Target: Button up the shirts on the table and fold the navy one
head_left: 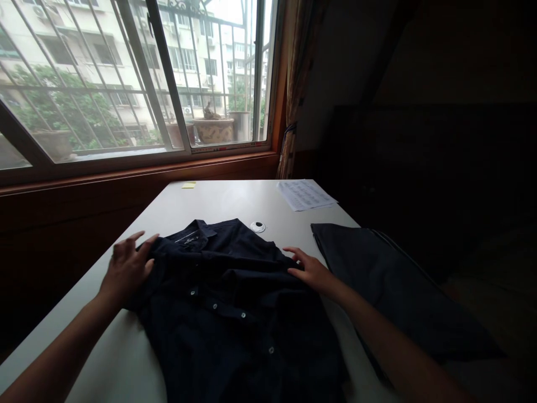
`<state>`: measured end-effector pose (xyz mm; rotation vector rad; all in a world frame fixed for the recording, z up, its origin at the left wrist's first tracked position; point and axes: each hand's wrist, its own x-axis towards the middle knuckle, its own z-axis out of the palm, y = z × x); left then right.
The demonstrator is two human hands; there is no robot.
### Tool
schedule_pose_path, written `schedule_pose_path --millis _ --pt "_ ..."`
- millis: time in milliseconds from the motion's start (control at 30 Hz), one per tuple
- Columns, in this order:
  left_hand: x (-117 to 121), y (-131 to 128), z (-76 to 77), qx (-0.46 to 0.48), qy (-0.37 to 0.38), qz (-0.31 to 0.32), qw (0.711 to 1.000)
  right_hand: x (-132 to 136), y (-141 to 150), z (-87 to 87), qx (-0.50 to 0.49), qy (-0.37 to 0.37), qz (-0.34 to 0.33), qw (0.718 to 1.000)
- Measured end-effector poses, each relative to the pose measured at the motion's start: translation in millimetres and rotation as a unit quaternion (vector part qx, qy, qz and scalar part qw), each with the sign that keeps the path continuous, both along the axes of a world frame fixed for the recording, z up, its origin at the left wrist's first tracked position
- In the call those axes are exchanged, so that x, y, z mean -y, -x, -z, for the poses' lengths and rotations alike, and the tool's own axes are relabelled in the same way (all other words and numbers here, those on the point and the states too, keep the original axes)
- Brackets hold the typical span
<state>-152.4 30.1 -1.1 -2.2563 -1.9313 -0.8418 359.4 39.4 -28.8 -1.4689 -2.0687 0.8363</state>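
Note:
A dark navy button-up shirt (235, 313) lies front up on the white table, its collar pointing toward the window and a row of pale buttons running down it. Wrinkles cross its upper part. My left hand (128, 266) is at the shirt's left shoulder, fingers spread and touching the cloth near the collar. On the opposite side, my right hand (309, 271) rests by the shirt's right edge with its fingers apart. The shirt's lower end runs out of the picture at the bottom.
Dark folded trousers or similar cloth (390, 285) hang over the right edge of the white table (226, 198). Printed sheets (305, 194), a yellow sticky note (188, 184) and a round cable-hole cover (257, 226) are toward the back. A barred window (126, 84) stands behind.

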Motion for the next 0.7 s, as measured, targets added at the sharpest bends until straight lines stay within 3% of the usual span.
schedule_pose_path --millis 67,167,300,533,600,700 --pt "0.7 -19.6 8.1 -0.1 0.01 0.112 0.989 5.1 4.9 1.8 -0.004 0.008 -0.031 0.999" --pt "2.4 -49.5 23.0 -0.204 0.077 0.255 0.942 12.0 11.3 0.3 -0.01 0.027 -0.063 0.998" --pt "6.8 -80.2 33.4 -0.253 0.098 0.257 0.928 22.1 18.9 -9.4 -0.006 0.056 -0.08 0.995" --pt "10.9 -109.0 22.6 -0.32 0.108 0.261 0.904 40.9 30.9 -25.4 0.055 0.098 -0.195 0.974" --pt "10.7 -111.1 23.0 -0.33 0.117 0.266 0.898 37.6 36.1 -29.9 0.079 0.063 -0.166 0.981" --pt "10.5 -110.3 27.3 -0.321 0.11 0.268 0.901 22.1 47.4 -33.0 0.129 -0.078 -0.045 0.988"
